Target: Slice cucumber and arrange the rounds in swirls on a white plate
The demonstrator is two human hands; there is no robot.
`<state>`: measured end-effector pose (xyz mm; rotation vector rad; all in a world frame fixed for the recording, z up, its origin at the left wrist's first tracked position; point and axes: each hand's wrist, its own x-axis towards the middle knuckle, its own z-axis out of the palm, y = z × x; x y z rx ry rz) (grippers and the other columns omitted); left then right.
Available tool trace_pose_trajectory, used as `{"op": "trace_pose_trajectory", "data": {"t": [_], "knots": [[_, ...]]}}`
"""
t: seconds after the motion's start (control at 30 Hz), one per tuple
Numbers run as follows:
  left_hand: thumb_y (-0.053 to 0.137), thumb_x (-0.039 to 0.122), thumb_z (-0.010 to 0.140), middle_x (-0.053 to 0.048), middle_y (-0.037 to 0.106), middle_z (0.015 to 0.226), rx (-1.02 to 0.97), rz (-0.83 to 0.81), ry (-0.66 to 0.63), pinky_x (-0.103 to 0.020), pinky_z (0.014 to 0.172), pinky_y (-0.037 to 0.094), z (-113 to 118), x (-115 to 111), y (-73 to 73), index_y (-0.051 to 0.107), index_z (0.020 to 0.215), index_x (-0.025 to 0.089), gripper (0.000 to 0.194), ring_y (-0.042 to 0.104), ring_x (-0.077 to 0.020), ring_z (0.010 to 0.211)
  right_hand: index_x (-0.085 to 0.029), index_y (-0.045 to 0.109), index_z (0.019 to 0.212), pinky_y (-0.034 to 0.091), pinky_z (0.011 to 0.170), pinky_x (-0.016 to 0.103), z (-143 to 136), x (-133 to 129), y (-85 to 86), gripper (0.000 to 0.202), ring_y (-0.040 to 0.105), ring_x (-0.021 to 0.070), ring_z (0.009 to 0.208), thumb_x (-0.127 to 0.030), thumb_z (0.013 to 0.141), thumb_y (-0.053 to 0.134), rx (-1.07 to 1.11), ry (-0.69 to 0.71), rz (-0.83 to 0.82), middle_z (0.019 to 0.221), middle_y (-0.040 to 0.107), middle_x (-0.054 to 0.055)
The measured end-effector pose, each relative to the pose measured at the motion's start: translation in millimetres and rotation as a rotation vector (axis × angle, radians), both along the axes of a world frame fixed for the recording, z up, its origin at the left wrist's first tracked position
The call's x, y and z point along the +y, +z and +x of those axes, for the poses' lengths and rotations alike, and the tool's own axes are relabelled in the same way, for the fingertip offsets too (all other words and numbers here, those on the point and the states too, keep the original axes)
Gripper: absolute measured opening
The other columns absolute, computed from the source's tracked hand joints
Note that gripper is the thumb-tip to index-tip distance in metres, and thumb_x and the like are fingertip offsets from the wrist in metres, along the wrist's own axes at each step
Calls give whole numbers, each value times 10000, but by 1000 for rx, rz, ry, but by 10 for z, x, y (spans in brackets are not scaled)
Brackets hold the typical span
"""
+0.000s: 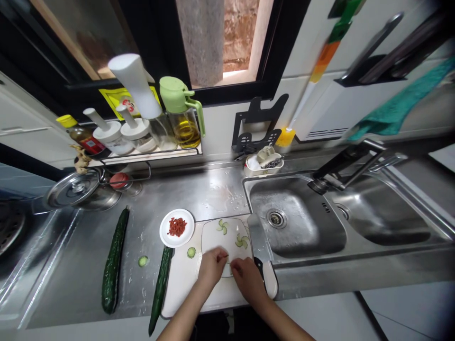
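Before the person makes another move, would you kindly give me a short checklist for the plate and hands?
1. Square plate on the cutting board: ok.
2. Two cucumber pinwheels on the plate, apart from each other: ok.
3. Red berries gathered within the round white dish: ok.
4. Cleaver well away from the right hand: not ok, its handle lies close beside it.
5. Left hand gripping a piece: cannot tell, too small.

White squarish plate (pixel 212 237) — flat; two pale-green cucumber pinwheels (pixel 242 242) on it
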<state>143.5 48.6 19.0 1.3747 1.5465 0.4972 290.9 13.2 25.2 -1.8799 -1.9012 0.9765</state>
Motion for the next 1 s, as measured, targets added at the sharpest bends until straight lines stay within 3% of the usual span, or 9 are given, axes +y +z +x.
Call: {"op": "trace_pose_trajectory", "data": {"t": [0.3, 0.53, 1.0], "knots": [[497, 129, 778, -28, 641, 817, 216, 62, -146, -253, 757, 428, 31, -26, -14, 640, 782, 193, 157, 594, -145, 799, -210, 612, 737, 328, 714, 296, -43, -23, -60, 183, 492, 191, 756, -143, 837, 476, -176, 100, 134, 727, 611, 22], [463, 119, 801, -37, 623, 896, 224, 77, -172, -257, 766, 424, 19, -69, -48, 598, 1007, 210, 263, 582, -153, 846, -215, 635, 784, 328, 756, 315, -30, -79, -108, 166, 468, 196, 813, -172, 851, 488, -197, 88, 218, 818, 582, 41], [409, 155, 856, -32, 586, 847, 264, 101, -234, -242, 747, 403, 19, -93, 43, 613, 819, 212, 216, 565, -147, 806, -209, 632, 764, 339, 757, 325, -47, -80, -11, 192, 477, 202, 819, -149, 851, 471, -189, 123, 177, 803, 602, 44]]}}
